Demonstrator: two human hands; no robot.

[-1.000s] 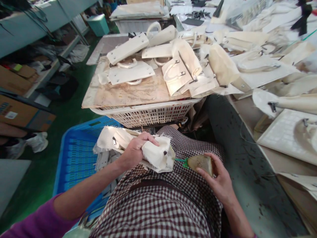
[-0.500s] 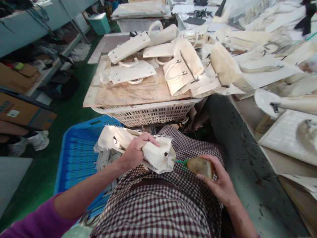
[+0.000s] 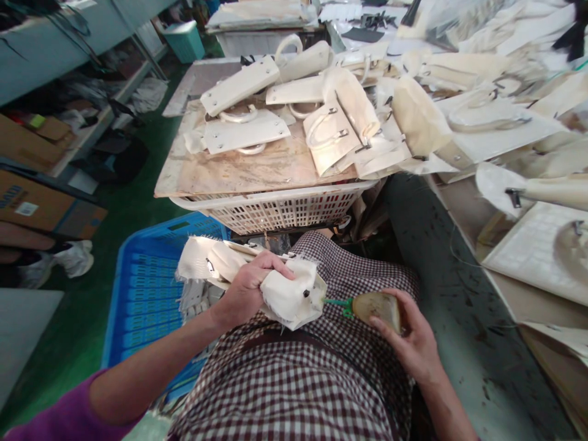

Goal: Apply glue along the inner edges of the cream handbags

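Observation:
My left hand is closed around a folded cream bag piece with small dark metal fittings, held over my lap. My right hand grips a yellowish squeeze bottle lying on its side. The bottle's thin green nozzle points left and its tip touches the edge of the cream piece. Below both hands lies my brown-and-white checked apron.
A white slotted basket topped by a stained board carries several cream bag panels with handles. A blue crate stands at my left. A worktable piled with cream parts runs along the right. Cardboard boxes sit far left.
Both hands shifted slightly; the cream piece turned a little in my left hand while the nozzle stayed at its edge.

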